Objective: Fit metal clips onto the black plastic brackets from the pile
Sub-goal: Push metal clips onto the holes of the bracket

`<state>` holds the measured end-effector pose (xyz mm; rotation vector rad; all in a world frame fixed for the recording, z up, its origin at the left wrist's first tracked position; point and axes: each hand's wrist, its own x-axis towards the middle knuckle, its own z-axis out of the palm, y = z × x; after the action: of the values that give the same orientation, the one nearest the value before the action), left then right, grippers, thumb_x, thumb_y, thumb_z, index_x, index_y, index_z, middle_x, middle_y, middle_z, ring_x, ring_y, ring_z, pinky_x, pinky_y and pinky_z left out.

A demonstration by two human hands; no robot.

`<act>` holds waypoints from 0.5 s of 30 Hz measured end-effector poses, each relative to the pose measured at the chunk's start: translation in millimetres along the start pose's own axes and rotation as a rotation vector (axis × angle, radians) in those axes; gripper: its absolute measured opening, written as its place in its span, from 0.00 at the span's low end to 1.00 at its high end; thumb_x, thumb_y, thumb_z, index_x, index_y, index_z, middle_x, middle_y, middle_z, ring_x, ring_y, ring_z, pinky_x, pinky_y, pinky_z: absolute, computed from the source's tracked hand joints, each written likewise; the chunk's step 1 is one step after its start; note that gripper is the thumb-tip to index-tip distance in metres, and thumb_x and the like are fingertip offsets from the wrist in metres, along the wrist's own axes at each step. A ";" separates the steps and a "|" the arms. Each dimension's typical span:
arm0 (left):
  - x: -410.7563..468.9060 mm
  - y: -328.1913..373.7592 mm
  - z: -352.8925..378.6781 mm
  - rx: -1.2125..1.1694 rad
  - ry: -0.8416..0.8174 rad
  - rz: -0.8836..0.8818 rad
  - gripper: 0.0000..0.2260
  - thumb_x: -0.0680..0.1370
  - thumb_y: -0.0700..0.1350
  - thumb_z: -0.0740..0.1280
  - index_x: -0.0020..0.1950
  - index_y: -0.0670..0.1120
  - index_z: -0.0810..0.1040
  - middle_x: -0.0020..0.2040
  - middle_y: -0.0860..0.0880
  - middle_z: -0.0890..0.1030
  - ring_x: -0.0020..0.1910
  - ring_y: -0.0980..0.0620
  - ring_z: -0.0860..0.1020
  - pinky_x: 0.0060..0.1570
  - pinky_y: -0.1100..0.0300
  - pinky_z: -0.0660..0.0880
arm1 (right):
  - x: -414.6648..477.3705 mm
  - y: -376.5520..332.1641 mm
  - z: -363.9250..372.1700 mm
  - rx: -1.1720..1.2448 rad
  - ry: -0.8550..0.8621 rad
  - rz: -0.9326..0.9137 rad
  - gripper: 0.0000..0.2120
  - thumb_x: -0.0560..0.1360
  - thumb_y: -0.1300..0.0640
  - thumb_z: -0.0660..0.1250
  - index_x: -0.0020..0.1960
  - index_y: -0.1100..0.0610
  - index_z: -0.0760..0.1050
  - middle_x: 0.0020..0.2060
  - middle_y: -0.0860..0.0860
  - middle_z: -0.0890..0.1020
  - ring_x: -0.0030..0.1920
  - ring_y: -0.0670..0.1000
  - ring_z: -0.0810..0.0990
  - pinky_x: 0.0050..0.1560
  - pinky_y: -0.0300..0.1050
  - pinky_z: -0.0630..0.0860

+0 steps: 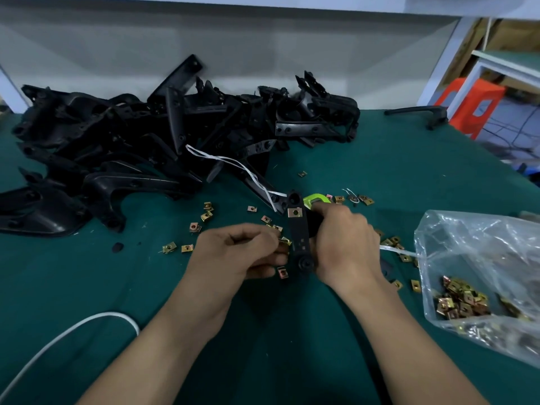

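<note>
Head view showed a green-covered bench (87, 287) filling the frame. At its 10 o'clock side sprawled the pile of black plastic brackets (117, 147). A clear plastic bag (482, 252) lay at 4 o'clock, with bagged clips (458, 299) heaped inside it.

Both forearms reached in from 6 o'clock and met near the centre. The right grip (342, 244) was closed round the held bracket (299, 238), fingers wrapped over its right edge and thumb up near its top. That bracket stood on end, long axis running from 12 to 6 o'clock, directly at 9 o'clock of the right grip. The left grip (239, 249) lay knuckles up at 9 o'clock of the bracket. Its fingers were curled tight and their tips pinched a gold clip (285, 240) against the bracket's left edge.

A fitted clip (294, 212) already sat on the bracket's upper part, toward 12 o'clock. Loose clips (187, 248) were scattered on the cloth round both hands, most of them from 9 to 12 o'clock of the left grip.
</note>
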<state>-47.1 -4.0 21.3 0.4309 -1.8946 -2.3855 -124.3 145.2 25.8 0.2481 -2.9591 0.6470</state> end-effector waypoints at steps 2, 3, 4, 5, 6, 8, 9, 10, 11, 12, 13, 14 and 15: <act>0.8 -1.3 -1.0 -0.050 -0.024 -0.033 0.10 0.73 0.34 0.73 0.44 0.48 0.88 0.43 0.43 0.87 0.40 0.51 0.86 0.37 0.64 0.79 | -0.6 -0.6 0.8 0.004 -0.005 -0.017 0.20 0.66 0.61 0.69 0.56 0.45 0.77 0.41 0.53 0.82 0.39 0.59 0.71 0.41 0.48 0.65; 1.2 -1.7 -1.0 -0.051 -0.033 -0.043 0.10 0.72 0.34 0.73 0.45 0.48 0.88 0.44 0.43 0.87 0.41 0.51 0.86 0.37 0.64 0.79 | -0.9 -0.7 1.2 0.006 -0.001 -0.028 0.20 0.66 0.61 0.69 0.56 0.45 0.77 0.40 0.52 0.82 0.39 0.60 0.74 0.41 0.48 0.65; 1.3 -1.8 -0.8 -0.046 -0.040 -0.047 0.10 0.72 0.35 0.74 0.46 0.48 0.88 0.44 0.43 0.87 0.41 0.51 0.86 0.37 0.64 0.79 | -1.2 -0.8 1.7 0.005 0.004 -0.037 0.20 0.66 0.61 0.69 0.55 0.45 0.77 0.40 0.52 0.82 0.40 0.61 0.76 0.40 0.48 0.66; 1.0 -1.5 -0.3 -0.045 -0.047 -0.045 0.09 0.70 0.37 0.75 0.47 0.48 0.88 0.44 0.42 0.87 0.40 0.51 0.86 0.37 0.65 0.79 | -1.2 -0.8 2.0 0.000 0.008 -0.043 0.20 0.66 0.61 0.69 0.55 0.45 0.77 0.40 0.52 0.82 0.41 0.61 0.78 0.40 0.48 0.66; 0.4 -0.7 0.2 -0.044 -0.056 -0.040 0.09 0.68 0.41 0.76 0.47 0.47 0.88 0.43 0.42 0.87 0.39 0.52 0.85 0.36 0.65 0.79 | -1.3 -0.9 2.3 -0.008 0.012 -0.046 0.21 0.65 0.62 0.69 0.56 0.46 0.78 0.41 0.52 0.83 0.42 0.62 0.78 0.40 0.48 0.66; -0.9 0.6 1.5 -0.046 -0.070 -0.029 0.10 0.66 0.46 0.76 0.46 0.48 0.89 0.41 0.43 0.87 0.37 0.52 0.85 0.36 0.64 0.79 | -1.4 -1.0 2.8 -0.019 0.020 -0.047 0.22 0.65 0.62 0.69 0.56 0.45 0.78 0.41 0.53 0.83 0.44 0.62 0.79 0.40 0.48 0.65; -1.6 1.3 2.4 -0.040 -0.076 -0.026 0.09 0.67 0.47 0.75 0.45 0.47 0.89 0.41 0.43 0.87 0.37 0.52 0.84 0.35 0.64 0.79 | -1.4 -1.0 2.8 -0.017 0.025 -0.045 0.22 0.65 0.62 0.69 0.56 0.45 0.78 0.40 0.52 0.82 0.44 0.63 0.79 0.40 0.48 0.65; -2.1 2.1 3.3 -0.028 -0.080 -0.026 0.08 0.69 0.49 0.73 0.43 0.47 0.89 0.41 0.43 0.87 0.36 0.52 0.84 0.35 0.64 0.79 | -1.2 -1.1 2.7 -0.013 0.029 -0.044 0.22 0.65 0.63 0.68 0.55 0.45 0.78 0.39 0.52 0.81 0.44 0.63 0.79 0.40 0.48 0.65; -2.7 2.5 4.2 -0.012 -0.082 -0.027 0.08 0.70 0.50 0.72 0.41 0.48 0.88 0.40 0.43 0.87 0.35 0.52 0.84 0.34 0.64 0.78 | -1.2 -0.9 2.5 -0.008 0.031 -0.042 0.21 0.65 0.63 0.67 0.54 0.45 0.78 0.38 0.52 0.80 0.44 0.63 0.79 0.40 0.48 0.65; -3.4 2.9 4.9 0.002 -0.084 -0.030 0.09 0.71 0.51 0.71 0.38 0.48 0.88 0.39 0.43 0.86 0.34 0.52 0.83 0.33 0.64 0.78 | -1.0 -0.9 2.3 -0.002 0.031 -0.041 0.20 0.65 0.63 0.67 0.54 0.45 0.78 0.39 0.53 0.81 0.43 0.62 0.78 0.40 0.48 0.65; -3.8 3.1 5.4 0.016 -0.087 -0.032 0.10 0.72 0.52 0.71 0.37 0.48 0.87 0.38 0.43 0.86 0.33 0.52 0.83 0.32 0.65 0.77 | -0.9 -1.0 2.3 0.002 0.031 -0.041 0.21 0.65 0.62 0.67 0.54 0.45 0.78 0.40 0.53 0.82 0.42 0.62 0.77 0.40 0.48 0.65; -4.3 3.4 5.9 0.026 -0.092 -0.036 0.11 0.72 0.53 0.70 0.36 0.48 0.87 0.37 0.43 0.86 0.32 0.52 0.82 0.32 0.65 0.77 | -1.1 -1.0 2.3 0.004 0.031 -0.042 0.21 0.65 0.62 0.68 0.55 0.45 0.78 0.41 0.53 0.82 0.42 0.62 0.76 0.41 0.47 0.65; -4.7 3.4 6.2 0.030 -0.097 -0.043 0.11 0.72 0.53 0.70 0.36 0.48 0.87 0.37 0.43 0.85 0.32 0.52 0.82 0.31 0.65 0.77 | -1.0 -1.2 2.4 0.004 0.030 -0.044 0.21 0.65 0.62 0.68 0.55 0.45 0.78 0.41 0.53 0.82 0.42 0.62 0.77 0.41 0.48 0.65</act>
<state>-44.6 2.1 26.6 0.3679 -1.9833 -2.4508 -123.3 143.3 24.0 0.2994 -2.9149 0.6459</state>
